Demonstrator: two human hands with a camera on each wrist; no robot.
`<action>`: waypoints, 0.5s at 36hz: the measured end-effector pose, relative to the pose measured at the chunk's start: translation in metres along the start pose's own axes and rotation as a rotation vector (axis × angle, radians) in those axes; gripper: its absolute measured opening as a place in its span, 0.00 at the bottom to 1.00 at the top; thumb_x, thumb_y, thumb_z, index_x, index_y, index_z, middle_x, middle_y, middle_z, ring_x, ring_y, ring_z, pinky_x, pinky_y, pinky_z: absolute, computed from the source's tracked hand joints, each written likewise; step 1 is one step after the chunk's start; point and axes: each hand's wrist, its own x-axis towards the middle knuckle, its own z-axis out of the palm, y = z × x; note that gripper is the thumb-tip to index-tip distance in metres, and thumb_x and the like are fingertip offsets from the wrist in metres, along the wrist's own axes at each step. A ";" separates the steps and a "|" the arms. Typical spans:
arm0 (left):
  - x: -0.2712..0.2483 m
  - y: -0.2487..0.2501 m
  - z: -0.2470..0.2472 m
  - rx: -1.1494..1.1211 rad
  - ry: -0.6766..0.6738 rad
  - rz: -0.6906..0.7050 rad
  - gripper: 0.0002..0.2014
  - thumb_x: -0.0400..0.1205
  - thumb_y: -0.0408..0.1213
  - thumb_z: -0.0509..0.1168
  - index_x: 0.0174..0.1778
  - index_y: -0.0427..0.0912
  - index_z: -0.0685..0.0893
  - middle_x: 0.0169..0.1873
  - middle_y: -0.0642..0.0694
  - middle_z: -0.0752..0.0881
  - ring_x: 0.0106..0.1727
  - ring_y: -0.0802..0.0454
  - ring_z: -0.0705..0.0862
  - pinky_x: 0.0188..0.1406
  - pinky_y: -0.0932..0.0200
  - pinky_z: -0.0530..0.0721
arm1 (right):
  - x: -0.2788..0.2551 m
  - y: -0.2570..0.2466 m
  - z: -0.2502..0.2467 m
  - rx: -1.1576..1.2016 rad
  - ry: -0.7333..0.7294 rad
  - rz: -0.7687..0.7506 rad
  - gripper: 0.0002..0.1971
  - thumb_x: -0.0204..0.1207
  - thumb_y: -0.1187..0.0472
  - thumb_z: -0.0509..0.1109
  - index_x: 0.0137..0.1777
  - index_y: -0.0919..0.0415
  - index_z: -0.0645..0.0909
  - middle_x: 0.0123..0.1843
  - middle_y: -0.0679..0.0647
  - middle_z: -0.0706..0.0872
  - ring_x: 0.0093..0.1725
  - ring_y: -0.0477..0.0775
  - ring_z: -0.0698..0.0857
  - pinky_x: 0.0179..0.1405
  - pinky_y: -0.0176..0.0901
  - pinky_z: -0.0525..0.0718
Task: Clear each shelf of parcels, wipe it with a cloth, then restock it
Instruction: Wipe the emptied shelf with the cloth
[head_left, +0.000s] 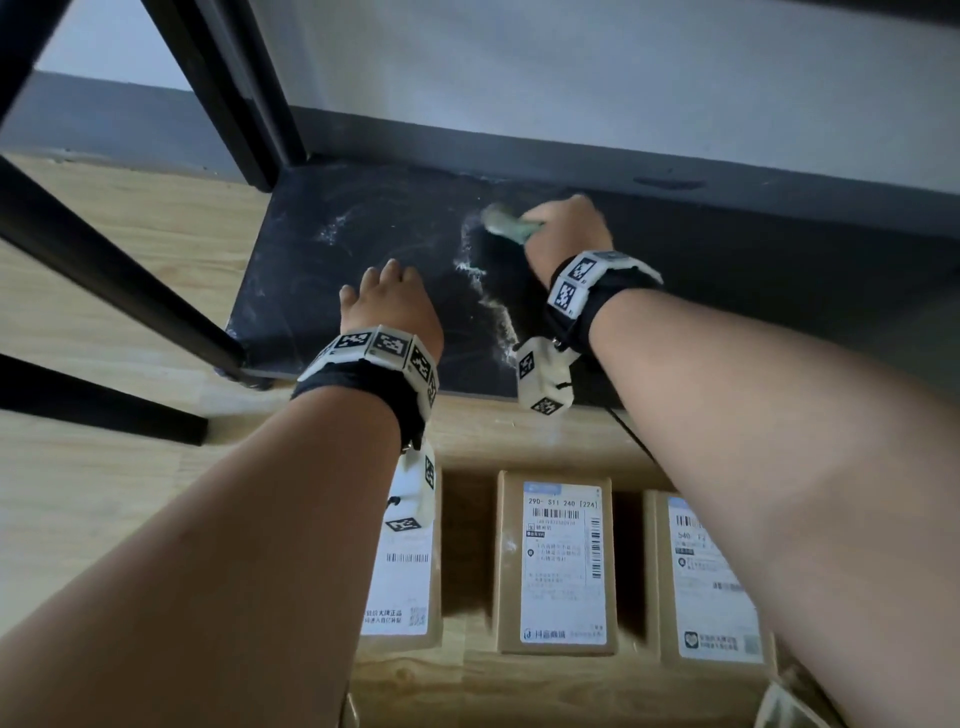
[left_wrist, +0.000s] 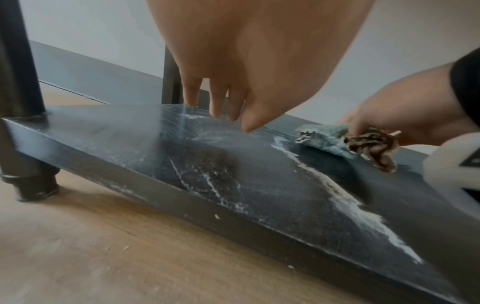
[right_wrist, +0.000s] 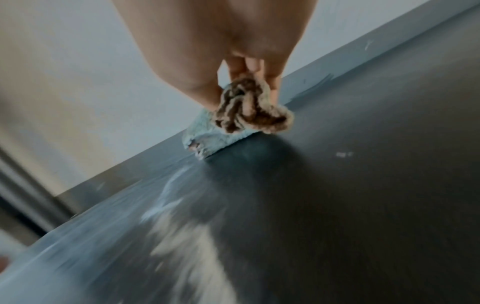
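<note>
Dusty shelf (head_left: 363, 234): R hand (head_left: 566, 228) grips cloth (head_left: 506, 223), L hand (head_left: 387, 306) flat, fingers straight.

Black shelf (head_left: 363, 218), pale-green cloth (left_wrist: 324, 137) with brown-striped edge, tan parcels (head_left: 556, 561)

Bare forearms, no sleeves. Black wristband (head_left: 363, 384) on left, black wristband (head_left: 597, 301) on right. White blocks printed with black-and-white square markers ring each. White marker-tagged camera housing (head_left: 543, 376) hangs beneath each wrist.
</note>
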 end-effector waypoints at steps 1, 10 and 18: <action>0.001 0.000 0.000 -0.002 -0.003 -0.002 0.29 0.79 0.28 0.56 0.78 0.40 0.65 0.79 0.46 0.64 0.79 0.44 0.62 0.79 0.42 0.60 | 0.007 0.005 -0.003 -0.037 0.054 0.035 0.26 0.76 0.36 0.62 0.57 0.56 0.88 0.59 0.62 0.82 0.57 0.62 0.82 0.62 0.50 0.81; 0.004 -0.012 0.005 -0.004 -0.044 -0.034 0.27 0.80 0.29 0.56 0.78 0.39 0.65 0.78 0.44 0.67 0.77 0.43 0.66 0.76 0.46 0.66 | 0.037 0.011 0.010 -0.434 -0.076 0.152 0.26 0.77 0.57 0.66 0.77 0.54 0.73 0.81 0.61 0.66 0.78 0.69 0.65 0.74 0.59 0.71; 0.007 -0.010 0.006 -0.021 0.002 -0.032 0.27 0.80 0.30 0.56 0.78 0.41 0.66 0.79 0.47 0.65 0.79 0.45 0.63 0.79 0.44 0.61 | 0.014 -0.022 0.033 -0.119 -0.040 -0.232 0.18 0.73 0.63 0.60 0.55 0.51 0.89 0.60 0.55 0.86 0.61 0.60 0.81 0.57 0.47 0.83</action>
